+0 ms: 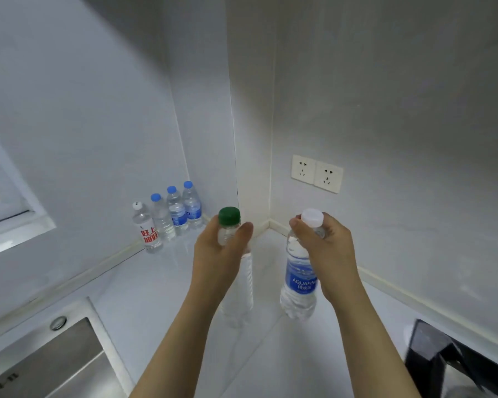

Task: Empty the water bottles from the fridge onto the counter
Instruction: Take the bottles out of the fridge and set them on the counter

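My left grip (219, 248) is clasping the green-capped bottle (243, 280), my right grip (325, 248) is clasping the Aquafina bottle (298, 282), both over the bench (161, 297).

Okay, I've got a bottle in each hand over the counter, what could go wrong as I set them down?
Both hands pinch near the caps: the left hand on the green-capped bottle, the right hand on the Aquafina bottle. Either bottle might swing and tip on landing. Reaching toward the row of four bottles in the corner could knock one over.
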Available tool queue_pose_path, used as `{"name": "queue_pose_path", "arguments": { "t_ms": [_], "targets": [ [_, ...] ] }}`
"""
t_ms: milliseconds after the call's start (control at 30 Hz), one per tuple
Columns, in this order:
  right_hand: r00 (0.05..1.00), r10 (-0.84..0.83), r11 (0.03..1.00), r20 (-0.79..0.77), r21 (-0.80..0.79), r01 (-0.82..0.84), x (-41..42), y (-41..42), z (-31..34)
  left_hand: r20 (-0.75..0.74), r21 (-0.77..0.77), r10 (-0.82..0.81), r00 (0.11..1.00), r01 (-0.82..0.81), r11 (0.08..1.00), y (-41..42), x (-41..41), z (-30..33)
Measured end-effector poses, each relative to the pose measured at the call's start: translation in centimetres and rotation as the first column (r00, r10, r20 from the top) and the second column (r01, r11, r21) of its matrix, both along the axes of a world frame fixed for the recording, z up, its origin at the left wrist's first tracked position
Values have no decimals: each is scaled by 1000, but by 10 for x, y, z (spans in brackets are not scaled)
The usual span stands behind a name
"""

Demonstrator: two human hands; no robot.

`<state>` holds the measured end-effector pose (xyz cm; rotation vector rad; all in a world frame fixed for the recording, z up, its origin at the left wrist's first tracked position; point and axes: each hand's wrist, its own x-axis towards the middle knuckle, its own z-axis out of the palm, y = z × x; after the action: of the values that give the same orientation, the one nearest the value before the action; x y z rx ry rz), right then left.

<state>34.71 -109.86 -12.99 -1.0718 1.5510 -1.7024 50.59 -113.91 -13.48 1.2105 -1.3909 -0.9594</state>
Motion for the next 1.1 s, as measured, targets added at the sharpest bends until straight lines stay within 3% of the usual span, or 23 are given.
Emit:
{"name": "queue_pose_path", "arguments": {
  "t_ms": [200, 500, 800, 1100],
  "targets": [
    [998, 5, 1000, 65, 26, -7, 47, -84, -16, -26, 57, 49, 998, -48, 997, -75, 51, -19],
    [996, 77, 994, 42, 75, -80, 144, -194, -58, -14, 145, 180, 984, -176, 974, -157, 156, -65],
    [951, 303, 937, 55, 163, -308, 239, -276, -107, -60, 238, 378, 924, -355, 904, -211, 247, -104],
    [890, 454, 872, 46, 183, -454, 316, -342, -150, -68, 307, 383, 921, -346, 887, -264, 304, -149]
  ]
}}
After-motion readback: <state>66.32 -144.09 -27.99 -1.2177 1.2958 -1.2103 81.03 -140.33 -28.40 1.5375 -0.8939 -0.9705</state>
